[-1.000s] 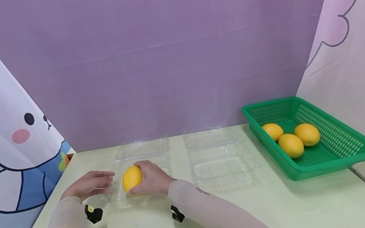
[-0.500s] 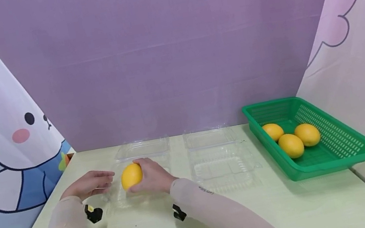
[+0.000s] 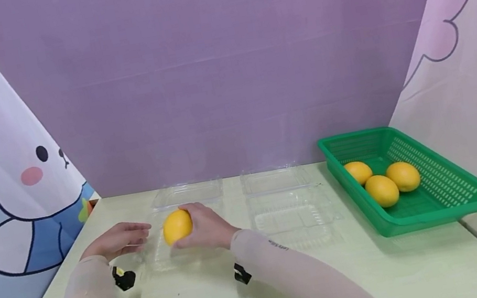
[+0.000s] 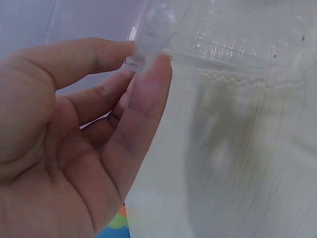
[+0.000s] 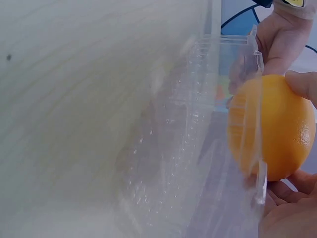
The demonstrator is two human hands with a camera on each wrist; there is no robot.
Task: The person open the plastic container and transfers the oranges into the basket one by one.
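Observation:
My right hand (image 3: pixel 206 226) grips an orange (image 3: pixel 177 226) between thumb and fingers, above the left clear plastic clamshell box (image 3: pixel 162 261). In the right wrist view the orange (image 5: pixel 280 129) shows partly through the box's clear wall (image 5: pixel 198 114). At that box's left side is my left hand (image 3: pixel 121 240). Seen from the left wrist, the left thumb and fingers (image 4: pixel 151 94) pinch the transparent edge of the box (image 4: pixel 157 29). The box's lid (image 3: pixel 187 194) lies folded back behind it.
A second clear clamshell box (image 3: pixel 291 217) stands to the right, its lid (image 3: pixel 274 180) also laid back. Further right is a green plastic basket (image 3: pixel 446 212) holding three oranges (image 3: pixel 382 190). A purple cloth wall (image 3: pixel 226 76) closes off the table's back.
My right hand has risen slightly and shifted a little to the right with the orange in its grip. The left hand stays at the box's edge.

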